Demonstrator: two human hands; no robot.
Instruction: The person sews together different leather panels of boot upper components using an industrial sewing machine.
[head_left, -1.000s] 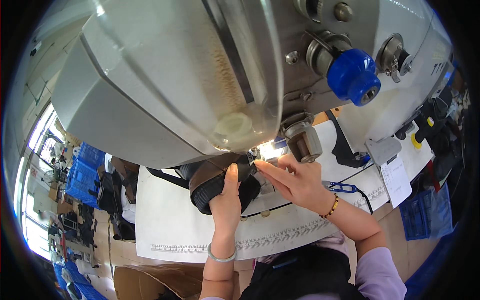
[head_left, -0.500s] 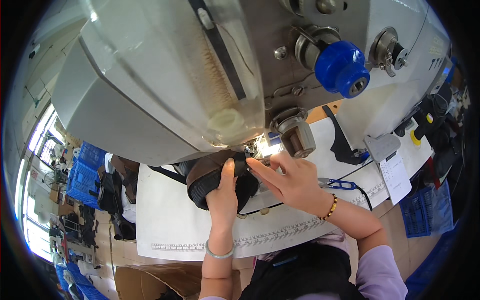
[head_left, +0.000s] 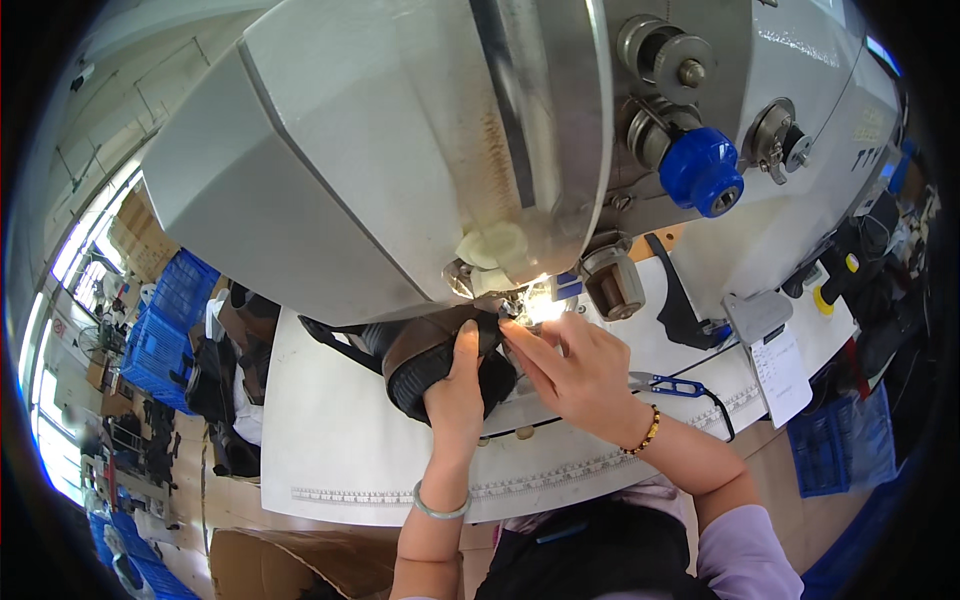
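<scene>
A black-and-brown sewn piece (head_left: 418,368), with a ribbed black part and a strap trailing left, lies under the head of a grey industrial sewing machine (head_left: 330,150). My left hand (head_left: 456,388) is closed around its near side, thumb on top. On the piece's right, my right hand (head_left: 582,372) pinches its black edge between index finger and thumb, the thumb mostly hidden. Both hands are close to the stitching area, where a bright lamp (head_left: 543,303) shines. The head covers hide the needle.
On the white table (head_left: 350,450) lie blue-handled thread snips (head_left: 678,386), a curved black piece (head_left: 680,310) and a white paper (head_left: 780,375). A measuring tape (head_left: 385,496) follows the near edge. Blue baskets (head_left: 825,455) stand right, crates (head_left: 158,350) left. A cardboard box (head_left: 240,560) sits below.
The whole view has shifted, with the machine head showing farther right. My hands keep their grip on the piece, and my right fingers stay at its edge.
</scene>
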